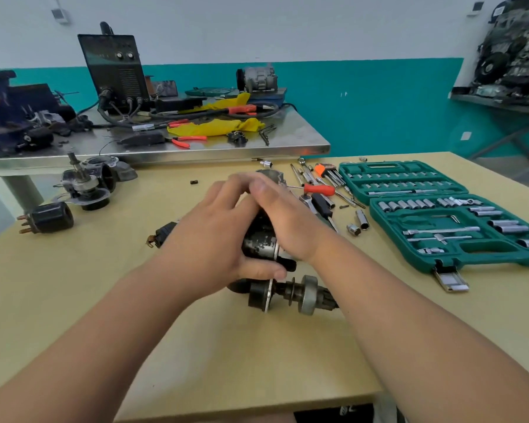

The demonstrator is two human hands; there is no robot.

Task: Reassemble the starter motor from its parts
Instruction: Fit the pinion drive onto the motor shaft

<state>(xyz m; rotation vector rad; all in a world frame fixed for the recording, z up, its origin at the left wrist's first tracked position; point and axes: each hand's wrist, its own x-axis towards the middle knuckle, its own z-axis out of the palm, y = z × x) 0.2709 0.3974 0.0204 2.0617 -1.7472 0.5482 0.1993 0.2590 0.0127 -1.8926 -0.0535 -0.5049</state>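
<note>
Grips motor body [258, 239] with left hand [214, 236], curls right hand [284, 221] over its top; seems mid-assembly. Next likely needs joining with gear shaft [290, 293] lying just beside.

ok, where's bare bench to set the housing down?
Bare: table near edge between the forearms, below the pinion shaft; also the left stretch between black solenoid and left hand, which grips the starter housing with the right hand. Crowded: right side, loose sockets, screwdriver, green socket case; far-left parts cluster.
</note>
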